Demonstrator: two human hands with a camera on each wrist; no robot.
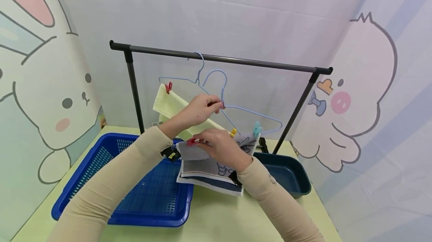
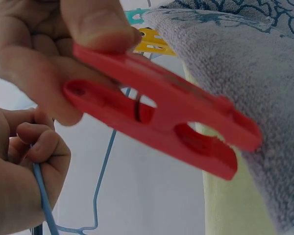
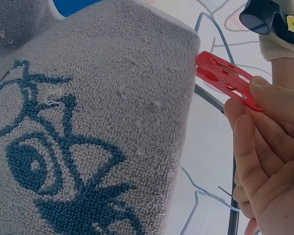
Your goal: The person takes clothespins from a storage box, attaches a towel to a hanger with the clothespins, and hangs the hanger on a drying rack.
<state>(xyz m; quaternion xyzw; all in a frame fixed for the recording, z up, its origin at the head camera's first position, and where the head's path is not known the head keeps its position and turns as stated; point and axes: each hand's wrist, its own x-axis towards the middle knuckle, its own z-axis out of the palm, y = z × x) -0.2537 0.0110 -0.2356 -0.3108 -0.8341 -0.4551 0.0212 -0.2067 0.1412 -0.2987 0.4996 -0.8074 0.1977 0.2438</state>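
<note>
In the head view my left hand (image 1: 204,108) grips a light blue wire hanger (image 1: 251,111) just below its hook. My right hand (image 1: 221,146) pinches a red clothespin (image 2: 161,107) between thumb and fingers. The clothespin's tip meets the edge of a grey towel (image 3: 122,98) with a blue cartoon pattern; whether it bites the cloth I cannot tell. A teal clothespin (image 1: 257,128) sits at the towel's other top corner. Behind, a second blue hanger (image 1: 179,78) hangs from the rail, bearing a pale yellow towel (image 1: 172,101) under another red clothespin (image 1: 168,87).
A black rack (image 1: 236,60) spans the back of the table (image 1: 216,219). At left lies a blue mesh basket (image 1: 148,221), and at right a dark green tub (image 1: 300,176). A yellow clothespin (image 1: 233,132) shows between the towels; which one it clips is unclear.
</note>
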